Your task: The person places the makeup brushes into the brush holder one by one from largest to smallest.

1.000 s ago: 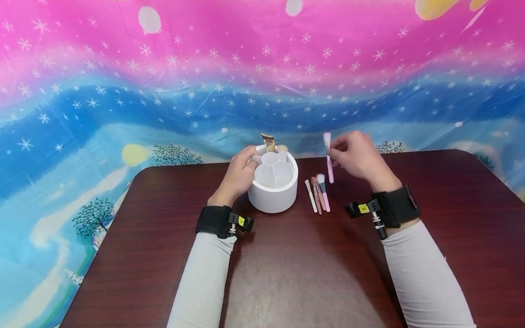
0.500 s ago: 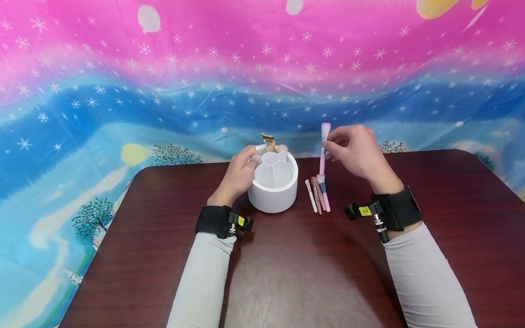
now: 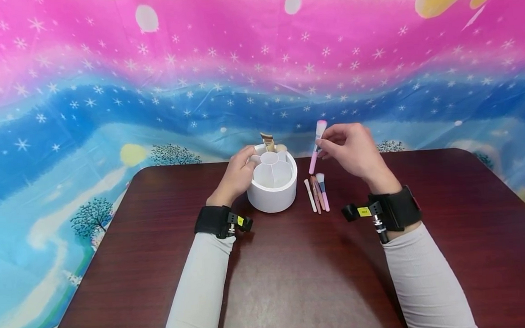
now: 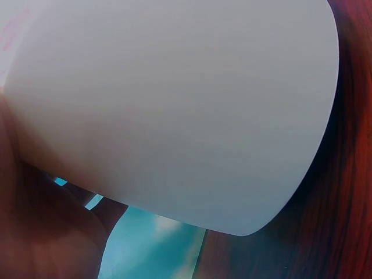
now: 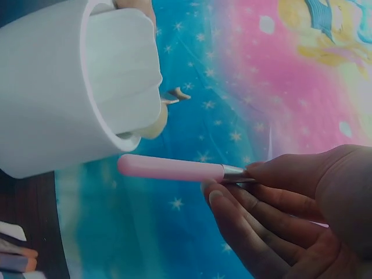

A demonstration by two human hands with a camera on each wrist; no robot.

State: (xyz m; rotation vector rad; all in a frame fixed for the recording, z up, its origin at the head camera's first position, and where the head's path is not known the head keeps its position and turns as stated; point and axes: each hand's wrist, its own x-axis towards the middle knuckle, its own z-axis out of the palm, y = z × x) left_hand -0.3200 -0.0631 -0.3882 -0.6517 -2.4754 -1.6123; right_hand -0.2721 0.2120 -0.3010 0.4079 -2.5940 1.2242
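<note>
White and smooth-walled, the round holder point(image 3: 273, 198) stands upright on the desk point(image 3: 274, 283) in front of you, and your left grip point(image 3: 237, 171) is curled onto its left side, fingers at the rim. That hold probably steadies it, since a light holder could slide or tip if something knocked its dividers. Its outer wall fills most of the left wrist view, so how firmly you press cannot be told.

Your right grip point(image 3: 350, 146) is drawn in to a narrow pinch, thumb against fingertips, with the pink brush point(image 3: 314, 160) between them. You have it by the silver ferrule point(image 5: 233, 172), just below the bristles, which leaves the handle free; in the right wrist view its rounded end points toward the holder. The brush is in the air just to the right of the holder, apart from it, bristles up and handle sloping down to the left. Pinched this way, it seems meant to travel handle first, sparing the soft head.

Several slim brushes point(image 3: 318, 194) lie close together on the desk, right of the holder, handy for that same grip. A gold-toned item point(image 3: 267, 141) and a pale rounded item point(image 3: 281, 148) stand at the holder's far side, which likely keeps the nearer compartments easy for you to reach.
</note>
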